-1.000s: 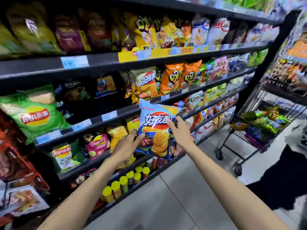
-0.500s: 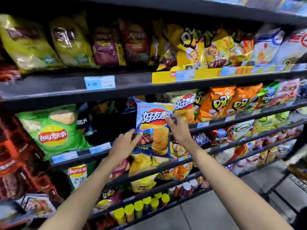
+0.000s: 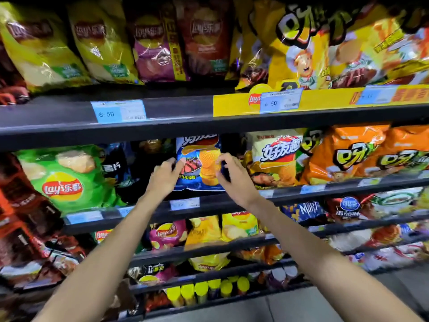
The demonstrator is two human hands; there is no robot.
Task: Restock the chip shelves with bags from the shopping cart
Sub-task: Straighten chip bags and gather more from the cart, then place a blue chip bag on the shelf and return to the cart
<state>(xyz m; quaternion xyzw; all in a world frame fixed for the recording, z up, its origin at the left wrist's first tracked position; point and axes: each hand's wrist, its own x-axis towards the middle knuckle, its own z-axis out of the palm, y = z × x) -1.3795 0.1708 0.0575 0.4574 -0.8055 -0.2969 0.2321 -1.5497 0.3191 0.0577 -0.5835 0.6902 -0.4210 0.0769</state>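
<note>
A blue chip bag with ridged chips printed on it stands upright on the second black shelf, its top hidden under the shelf above. My left hand grips the bag's left edge with curled fingers. My right hand pinches its right edge. A cream bag of the same brand stands just to the right. The shopping cart is out of view.
A green chip bag and dark bags fill the shelf to the left, orange bags to the right. Yellow and maroon bags line the shelf above. Lower shelves hold more bags and yellow-lidded tubes. Grey floor lies below.
Both hands have carried the blue bag up and back into the second shelf, so its top now sits under the shelf above. The view has moved closer and the cart has left the frame.
</note>
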